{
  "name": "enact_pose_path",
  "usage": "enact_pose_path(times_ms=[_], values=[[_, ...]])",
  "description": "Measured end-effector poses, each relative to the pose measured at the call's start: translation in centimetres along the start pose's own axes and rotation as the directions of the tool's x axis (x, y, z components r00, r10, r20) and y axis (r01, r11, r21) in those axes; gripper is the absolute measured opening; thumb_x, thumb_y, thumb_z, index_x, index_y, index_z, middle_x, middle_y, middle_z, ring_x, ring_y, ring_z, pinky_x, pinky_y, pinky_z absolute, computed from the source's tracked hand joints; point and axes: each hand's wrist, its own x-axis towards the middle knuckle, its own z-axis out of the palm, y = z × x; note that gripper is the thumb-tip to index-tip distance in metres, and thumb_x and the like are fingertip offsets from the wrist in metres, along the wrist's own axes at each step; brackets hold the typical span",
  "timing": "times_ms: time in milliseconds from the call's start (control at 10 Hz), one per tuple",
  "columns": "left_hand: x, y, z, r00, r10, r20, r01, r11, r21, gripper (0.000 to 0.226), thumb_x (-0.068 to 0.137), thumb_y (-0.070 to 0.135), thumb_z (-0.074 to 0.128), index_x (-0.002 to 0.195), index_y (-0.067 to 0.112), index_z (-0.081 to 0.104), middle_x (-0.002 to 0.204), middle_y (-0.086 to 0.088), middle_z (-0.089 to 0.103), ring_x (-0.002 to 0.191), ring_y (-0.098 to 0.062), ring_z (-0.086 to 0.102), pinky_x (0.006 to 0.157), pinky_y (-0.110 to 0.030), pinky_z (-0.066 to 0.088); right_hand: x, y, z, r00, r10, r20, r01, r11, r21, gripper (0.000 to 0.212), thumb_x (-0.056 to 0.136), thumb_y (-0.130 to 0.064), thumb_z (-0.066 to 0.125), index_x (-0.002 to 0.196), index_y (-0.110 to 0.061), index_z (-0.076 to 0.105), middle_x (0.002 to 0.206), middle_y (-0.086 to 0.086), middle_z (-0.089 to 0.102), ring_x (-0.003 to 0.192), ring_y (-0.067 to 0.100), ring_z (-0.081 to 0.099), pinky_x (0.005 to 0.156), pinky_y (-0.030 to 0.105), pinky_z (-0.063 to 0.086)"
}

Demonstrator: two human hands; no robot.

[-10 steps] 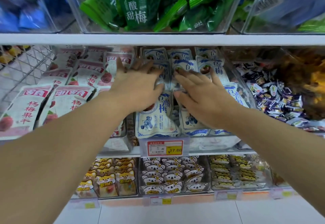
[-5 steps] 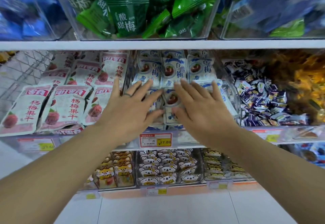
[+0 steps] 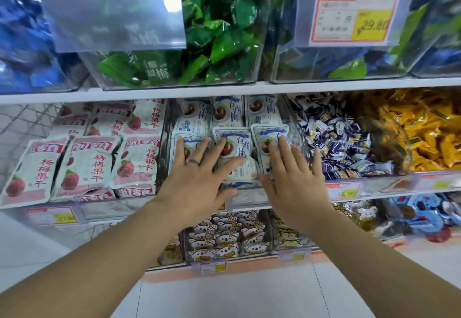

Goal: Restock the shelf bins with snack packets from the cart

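Observation:
A clear shelf bin [image 3: 249, 196] in the middle shelf holds several white-and-blue plum snack packets [image 3: 234, 143] standing in rows. My left hand [image 3: 197, 183], with a ring on one finger, lies flat with fingers spread over the front left packets. My right hand [image 3: 291, 180] lies flat beside it, its fingertips on the front right packet [image 3: 270, 134]. Neither hand grips a packet. The cart is only partly visible as wire mesh [image 3: 22, 128] at the far left.
Pink-and-white bayberry packets [image 3: 94, 163] fill the bin to the left. Small dark-blue candies [image 3: 341, 143] and yellow packets [image 3: 431, 133] lie to the right. Green packets [image 3: 219, 35] sit in the bin above, and a price tag [image 3: 354, 15] hangs at upper right. Lower bins hold bear-faced snacks [image 3: 224, 237].
Both hands have drawn back toward the bin's front, staying flat on the packets. The view has tilted upward and shifted, showing more of the upper shelf.

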Motion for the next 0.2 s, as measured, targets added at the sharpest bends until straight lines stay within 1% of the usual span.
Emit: enact_pose_path(times_ms=[100, 200], values=[[-0.6, 0.3, -1.1, 1.0, -0.018, -0.016, 0.018, 0.999, -0.047, 0.068, 0.097, 0.071, 0.014, 0.152, 0.048, -0.018, 0.163, -0.002, -0.028, 0.154, -0.031, -0.01, 0.117, -0.067, -0.007, -0.2, 0.3, -1.3, 0.999, -0.02, 0.041, 0.019, 1.0, 0.024, 0.082, 0.087, -0.066, -0.011, 0.158, -0.025, -0.013, 0.167, 0.0, -0.012, 0.155, 0.025, -0.004, 0.12, 0.059, -0.009], [-2.0, 0.0, -2.8, 0.998, -0.062, -0.019, 0.06, 0.992, -0.111, 0.07, 0.097, 0.07, 0.023, 0.156, 0.045, -0.005, 0.167, 0.001, -0.018, 0.155, -0.028, -0.001, 0.119, -0.065, -0.003, -1.0, 0.6, -3.8, 0.999, -0.029, 0.042, 0.026, 0.998, 0.057, 0.076, 0.096, -0.067, 0.004, 0.16, -0.027, -0.006, 0.168, -0.002, -0.005, 0.155, 0.025, -0.006, 0.121, 0.057, -0.007]])
